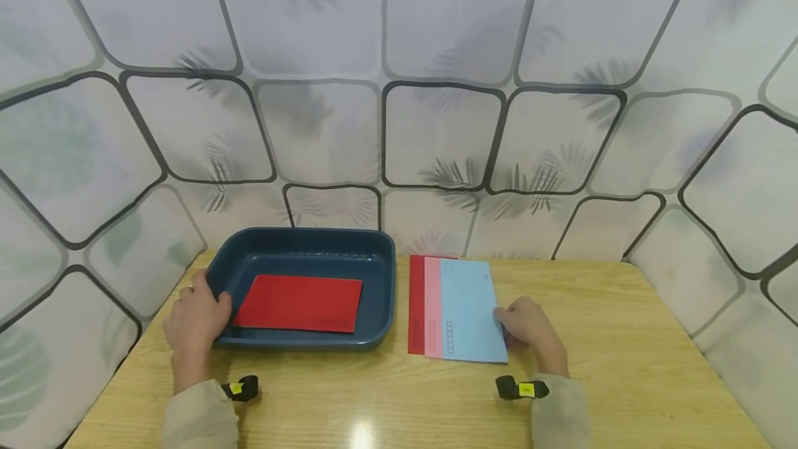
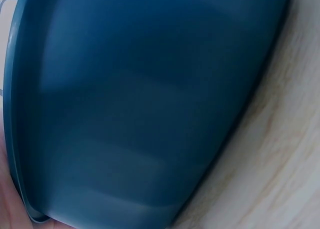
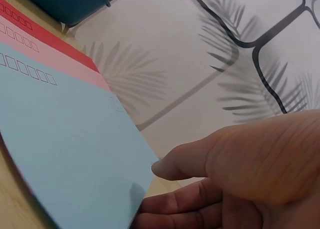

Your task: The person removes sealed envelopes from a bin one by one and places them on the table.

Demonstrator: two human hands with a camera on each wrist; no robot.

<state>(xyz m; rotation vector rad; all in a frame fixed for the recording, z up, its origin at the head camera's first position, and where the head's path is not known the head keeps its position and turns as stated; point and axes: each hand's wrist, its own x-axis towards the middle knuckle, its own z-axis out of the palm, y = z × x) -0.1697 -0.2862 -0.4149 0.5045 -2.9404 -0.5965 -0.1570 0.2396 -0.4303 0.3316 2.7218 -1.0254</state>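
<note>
Beige sleeves point(image 1: 201, 418) lie closest, each wrist wearing a black band point(image 1: 522, 388) with a yellow label. Beyond them, the left hand point(image 1: 196, 314) grasps a dark blue tray point(image 1: 299, 346) by its left rim, thumb on the inner side. This tray sits toward the worktop's point(image 1: 399, 400) far left corner, close to the far edge; one red envelope point(image 1: 299, 302) lies flat inside, nearer the tray's near side.

Just past the tray's right end, by the far edge of the worktop, three envelopes overlap in a fan: light blue envelope point(image 1: 470, 310) on top, pink envelope point(image 1: 431, 310) next, second red envelope point(image 1: 416, 310) lowest and leftmost. The right hand point(image 1: 528, 331) pinches the fan at the light blue one's right edge; in the right wrist view the thumb point(image 3: 185, 161) meets that edge and the fingers point(image 3: 177, 201) reach beneath. Behind the worktop hangs a pale backdrop point(image 1: 442, 134) with dark outlines and leaf shapes.
</note>
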